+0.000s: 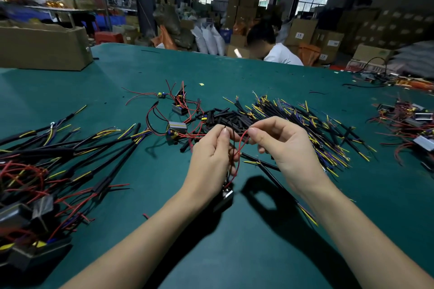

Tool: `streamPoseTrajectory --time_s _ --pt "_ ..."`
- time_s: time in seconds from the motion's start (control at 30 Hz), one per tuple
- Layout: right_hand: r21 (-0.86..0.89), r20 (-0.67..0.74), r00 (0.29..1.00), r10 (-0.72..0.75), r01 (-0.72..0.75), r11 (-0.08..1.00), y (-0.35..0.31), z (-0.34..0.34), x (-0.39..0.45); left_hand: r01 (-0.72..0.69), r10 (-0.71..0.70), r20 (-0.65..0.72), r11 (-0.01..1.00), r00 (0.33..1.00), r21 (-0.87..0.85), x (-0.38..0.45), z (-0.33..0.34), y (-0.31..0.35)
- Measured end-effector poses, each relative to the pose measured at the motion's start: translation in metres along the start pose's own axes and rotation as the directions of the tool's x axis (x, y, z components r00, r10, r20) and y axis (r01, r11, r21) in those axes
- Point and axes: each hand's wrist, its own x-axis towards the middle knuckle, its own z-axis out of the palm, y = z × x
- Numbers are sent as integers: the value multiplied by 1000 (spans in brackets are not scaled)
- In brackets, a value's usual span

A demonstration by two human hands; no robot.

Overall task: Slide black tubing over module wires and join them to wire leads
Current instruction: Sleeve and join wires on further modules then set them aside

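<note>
Centre of frame: left hand [211, 155] pinches a thin red wire [242, 145] and a black wire [232, 138] between thumb and fingertips. Right hand [286, 148] pinches the same red wire's upper end, just right of the left hand; a short black tube [245, 139] sits at its fingertips. Both wires run down to one small dark boxy module [225, 197] hanging below the left wrist, above the table [258, 253], blurred.

Green felt-like table. Behind the hands, centre: loose heap of short black tubing [225, 116], matte, straight pieces, too many to count. Right of it, a spread of leads [328, 134] with black sleeves and yellow and blue tips. Three grey modules with red wires upper centre [177, 127]. Left edge: long black sleeved leads and finished modules [42, 171]. Far right: another tangle [406, 122]. Cardboard box [44, 48] upper left.
</note>
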Motion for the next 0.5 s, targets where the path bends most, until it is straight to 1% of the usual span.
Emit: streamPoseTrajectory --time_s 0.07,0.13,0.2,0.27,0.3,0.37,0.43,0.5 --pt "-64 -9 1000 -1 0 998 -1 -2 0 -3 5 -33 998 999 55 2 -2 -1" --pt "-194 -2 1000 -16 15 981 -1 -6 -2 -41 51 -67 989 996 146 5 -6 -1" --pt "-350 21 1000 -12 19 937 0 -9 -4 -61 83 -85 969 993 239 7 -11 -3" --pt "-453 70 996 47 -10 892 -2 -13 -4 -61 88 -61 934 994 351 6 -16 -4" --pt "-465 105 991 85 -27 885 -4 -16 -4 -65 87 -33 907 996 416 5 -18 -5" --pt "-386 164 979 118 -46 921 -11 -20 -3 -101 101 30 824 994 558 4 -19 -5" --pt "-270 164 984 72 -26 963 -18 -23 -2 -167 134 101 732 986 660 1 -17 -4" --pt "-260 153 988 22 18 965 -21 -21 -3 -220 146 164 677 976 702 -1 -14 -2"
